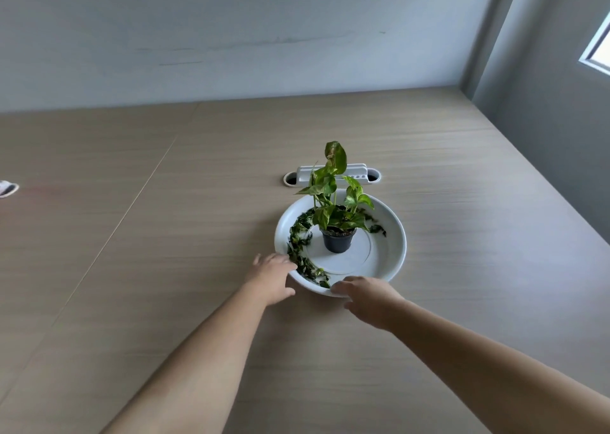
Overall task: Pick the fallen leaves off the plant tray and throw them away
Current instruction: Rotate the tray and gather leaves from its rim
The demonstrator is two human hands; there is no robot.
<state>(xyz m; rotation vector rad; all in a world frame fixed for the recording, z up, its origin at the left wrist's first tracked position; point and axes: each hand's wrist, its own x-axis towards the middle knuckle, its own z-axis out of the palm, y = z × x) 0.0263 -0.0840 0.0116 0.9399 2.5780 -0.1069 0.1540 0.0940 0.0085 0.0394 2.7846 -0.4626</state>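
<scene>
1. The fallen leaves lie in a dark green arc along the left and near inner slope of the white plant tray, with a smaller scrap on the tray's far right, behind the pot.
2. They look light, limp and easily torn, so you'd likely do best pinching small clumps off the tray slope rather than scraping.
3. The black pot with its live plant stands at the tray's centre; keep clear of those stems.
4. Your left hand rests on the tray's near-left rim, fingers spread and loose, holding nothing.
5. Your right hand sits at the tray's near rim, fingers relaxed, empty too.
6. Beyond the tray, a white cable outlet is set in the bench.
7. No readable labels or writing anywhere.
</scene>
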